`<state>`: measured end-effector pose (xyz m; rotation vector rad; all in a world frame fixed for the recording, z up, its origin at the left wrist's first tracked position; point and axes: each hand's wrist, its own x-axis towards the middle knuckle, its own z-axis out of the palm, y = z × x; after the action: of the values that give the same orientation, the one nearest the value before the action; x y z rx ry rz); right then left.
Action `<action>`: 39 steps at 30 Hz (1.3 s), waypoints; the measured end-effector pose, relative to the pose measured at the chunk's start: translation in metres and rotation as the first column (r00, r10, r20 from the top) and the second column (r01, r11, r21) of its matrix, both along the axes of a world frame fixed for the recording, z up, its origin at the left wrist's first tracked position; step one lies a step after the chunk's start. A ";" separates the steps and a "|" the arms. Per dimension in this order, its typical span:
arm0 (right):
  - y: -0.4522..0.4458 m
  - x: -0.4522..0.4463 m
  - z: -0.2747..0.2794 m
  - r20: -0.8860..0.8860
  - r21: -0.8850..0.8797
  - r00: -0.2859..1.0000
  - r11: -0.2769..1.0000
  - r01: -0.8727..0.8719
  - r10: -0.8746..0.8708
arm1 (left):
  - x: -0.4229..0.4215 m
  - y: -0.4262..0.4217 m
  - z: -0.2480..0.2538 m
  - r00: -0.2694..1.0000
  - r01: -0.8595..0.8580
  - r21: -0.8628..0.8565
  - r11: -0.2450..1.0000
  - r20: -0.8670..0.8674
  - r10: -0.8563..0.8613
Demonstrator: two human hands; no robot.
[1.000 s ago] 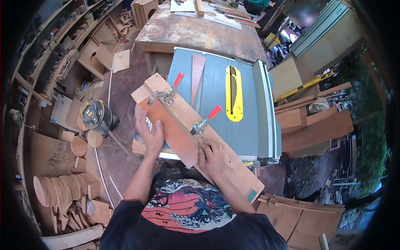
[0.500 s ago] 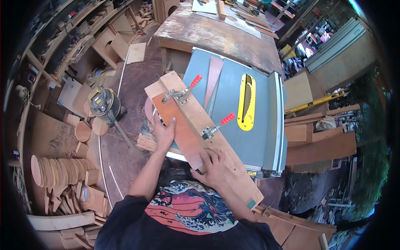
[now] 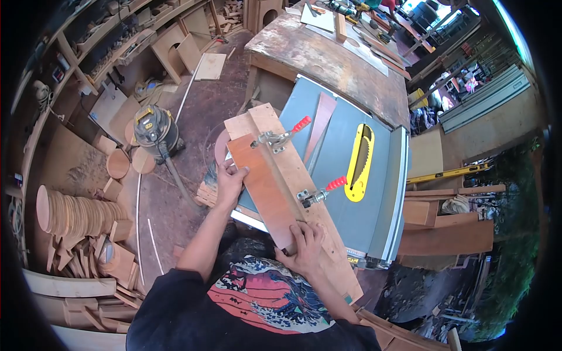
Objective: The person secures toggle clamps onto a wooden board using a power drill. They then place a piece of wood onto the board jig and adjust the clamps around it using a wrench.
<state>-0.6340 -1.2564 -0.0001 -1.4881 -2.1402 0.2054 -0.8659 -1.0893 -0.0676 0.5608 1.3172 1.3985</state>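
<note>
A flat reddish-brown wooden board (image 3: 266, 187) lies lengthwise on a pale wooden jig (image 3: 331, 248), which rests across the near left of the table saw (image 3: 333, 140). My left hand (image 3: 230, 182) grips the board's left edge, thumb on top and fingers partly hidden. At the near end, my right hand (image 3: 305, 247) has its fingers over the board's corner and its thumb by the end edge. Two toggle clamps with red handles, an upper one (image 3: 278, 139) and a lower one (image 3: 316, 196), are fixed to the jig. Whether they press on the board I cannot tell.
The toothed saw blade (image 3: 364, 155) shows in its yellow insert (image 3: 355, 178). A thin tapered wood strip (image 3: 321, 120) lies on the saw top. Beyond stands a worn workbench (image 3: 328, 64). A shop vacuum (image 3: 155, 128) and stacked wooden discs (image 3: 79, 210) are at left.
My view has turned, so the saw and bench appear farther right. Both hands stay at about the same places on the board. The board's far end now sits slightly clear of the upper clamp's tip.
</note>
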 end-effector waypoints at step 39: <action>-0.011 0.000 -0.008 0.021 -0.052 0.996 0.995 0.084 -0.083 | -0.002 0.017 0.006 0.723 0.185 0.148 0.972 -0.690 -0.033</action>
<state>-0.6342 -1.2670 -0.0083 -1.6120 -2.0965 0.2204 -0.8680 -1.0724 -0.0615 1.3836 1.6808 1.2751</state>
